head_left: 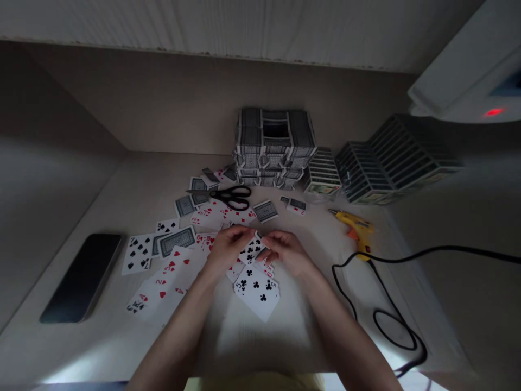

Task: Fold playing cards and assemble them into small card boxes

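Note:
A playing card (250,250) with black clubs is held up between my two hands. My left hand (231,243) pinches its upper left side. On its right edge are the closed fingers of my right hand (285,248). Just below lies a five of clubs (256,288) on the table, with red-printed cards partly under it. Loose cards spread out to the left, among them a seven of spades (138,253) and a face-down card (177,242). Black-handled scissors (232,195) rest on cards beyond my left hand.
A structure of folded cards (274,144) stands at the back wall, with stacked card boxes (323,171) beside it. A yellow glue gun (356,228) with a black cable (411,250) lies right. A dark phone (83,277) lies left. A shelf (203,27) overhangs.

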{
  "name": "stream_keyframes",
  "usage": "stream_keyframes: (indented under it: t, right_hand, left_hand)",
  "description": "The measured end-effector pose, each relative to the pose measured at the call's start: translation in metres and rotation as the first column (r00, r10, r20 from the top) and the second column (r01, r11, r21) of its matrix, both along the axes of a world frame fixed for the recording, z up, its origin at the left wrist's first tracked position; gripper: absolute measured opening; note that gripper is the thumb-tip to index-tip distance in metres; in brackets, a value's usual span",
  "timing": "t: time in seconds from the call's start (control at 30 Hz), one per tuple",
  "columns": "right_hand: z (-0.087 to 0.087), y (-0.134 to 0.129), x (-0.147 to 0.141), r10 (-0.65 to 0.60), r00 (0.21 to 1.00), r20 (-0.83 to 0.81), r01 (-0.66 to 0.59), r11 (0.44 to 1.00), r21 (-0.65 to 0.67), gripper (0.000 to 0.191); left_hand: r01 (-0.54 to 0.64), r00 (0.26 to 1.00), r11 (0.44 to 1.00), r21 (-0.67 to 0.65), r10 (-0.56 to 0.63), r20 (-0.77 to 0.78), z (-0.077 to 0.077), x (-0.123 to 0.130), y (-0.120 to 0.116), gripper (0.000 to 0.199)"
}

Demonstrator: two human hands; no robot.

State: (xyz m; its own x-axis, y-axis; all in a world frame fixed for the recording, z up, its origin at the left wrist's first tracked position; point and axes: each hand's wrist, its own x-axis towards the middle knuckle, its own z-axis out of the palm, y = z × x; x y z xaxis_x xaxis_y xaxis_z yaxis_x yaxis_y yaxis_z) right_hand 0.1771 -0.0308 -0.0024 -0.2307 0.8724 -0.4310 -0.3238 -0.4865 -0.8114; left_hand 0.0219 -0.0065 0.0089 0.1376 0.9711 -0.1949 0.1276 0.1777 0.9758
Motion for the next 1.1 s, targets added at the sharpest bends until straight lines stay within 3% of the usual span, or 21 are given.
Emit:
stream_keyframes:
  t: [0.1, 0.27, 0.83, 1.1]
  right_hand:
    - [0.0, -0.001, -0.004, -0.012, 1.0, 0.004, 0.012, 0.999, 0.041, 0.03]
    - [0.0, -0.003, -0.01, -0.028, 0.999, 0.021, 0.026, 0.994, 0.106, 0.03]
    - [0.0, -0.005, -0.013, -0.021, 0.999, 0.028, 0.018, 0.995, 0.098, 0.03]
    - [0.004, -0.007, -0.014, -0.036, 0.999, 0.004, 0.036, 0.996, 0.078, 0.029]
  left_hand:
    - [-0.055, 0.998, 0.992, 0.11, 0.056, -0.014, 0.0, 0.005, -0.004, 0.021]
    - [-0.087, 0.969, 0.952, 0.294, 0.15, -0.198, -0.001, 0.013, -0.012, 0.019]
    - [-0.057, 0.987, 0.925, 0.375, 0.109, -0.119, -0.005, 0.01, -0.013, 0.021]
    - [-0.065, 0.975, 0.878, 0.474, 0.156, -0.157, -0.005, 0.012, -0.016, 0.023]
